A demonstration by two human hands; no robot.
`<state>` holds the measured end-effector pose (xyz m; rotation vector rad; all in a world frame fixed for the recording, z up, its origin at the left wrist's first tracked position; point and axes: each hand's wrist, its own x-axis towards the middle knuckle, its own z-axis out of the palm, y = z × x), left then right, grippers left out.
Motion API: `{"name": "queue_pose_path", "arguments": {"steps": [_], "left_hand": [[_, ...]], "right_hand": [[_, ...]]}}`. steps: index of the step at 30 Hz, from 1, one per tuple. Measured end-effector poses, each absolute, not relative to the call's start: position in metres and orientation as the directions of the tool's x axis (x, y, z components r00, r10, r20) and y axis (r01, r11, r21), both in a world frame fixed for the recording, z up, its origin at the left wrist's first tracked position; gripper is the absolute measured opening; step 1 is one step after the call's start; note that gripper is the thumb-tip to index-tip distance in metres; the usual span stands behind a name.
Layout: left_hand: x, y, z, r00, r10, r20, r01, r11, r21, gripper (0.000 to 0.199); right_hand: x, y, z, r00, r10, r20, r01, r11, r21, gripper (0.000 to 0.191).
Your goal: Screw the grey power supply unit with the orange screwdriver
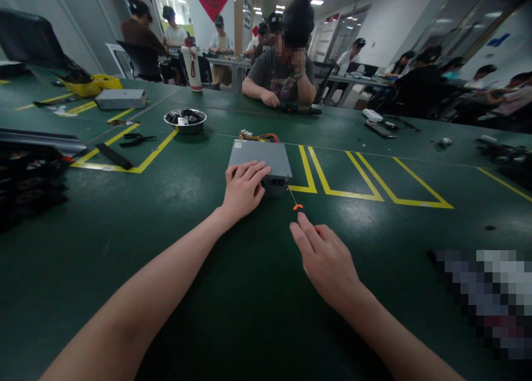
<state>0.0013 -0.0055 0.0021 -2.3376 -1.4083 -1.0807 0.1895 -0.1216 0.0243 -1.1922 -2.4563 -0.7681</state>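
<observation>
A grey metal box (261,155) lies on the green table (233,292), straight ahead, with coloured wires (266,138) at its far edge. The left hand (245,188) rests on its near part, fingers loosely spread over the top. The right hand (326,253) grips a screwdriver (298,208), its shaft reaching the box's near right corner (whether the tip touches, I cannot tell). Beyond, to the left, sits a metal bowl (191,130).

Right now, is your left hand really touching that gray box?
Touching. The head view shows the left hand with its fingers laid over the top of the gray box.
</observation>
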Motion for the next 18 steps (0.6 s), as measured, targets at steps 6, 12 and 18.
{"name": "queue_pose_path", "arguments": {"steps": [6,12,18], "left_hand": [[0.0011,-0.0061,0.0027,0.278,0.674,0.684,0.833,-0.524,0.178,0.037],[0.0013,-0.0056,0.0027,0.275,0.681,0.679,0.830,-0.524,0.191,0.038],[0.0011,-0.0055,0.0018,0.275,0.681,0.679,0.830,-0.525,0.191,0.037]], "right_hand": [[0.1919,-0.1176,0.0240,-0.590,0.613,0.525,0.786,0.583,0.203,0.028],[0.1938,-0.1138,0.0260,-0.379,0.650,0.658,0.846,0.531,-0.037,0.030],[0.1924,-0.1144,0.0226,-0.372,0.626,0.686,0.828,0.558,-0.059,0.035]]}}
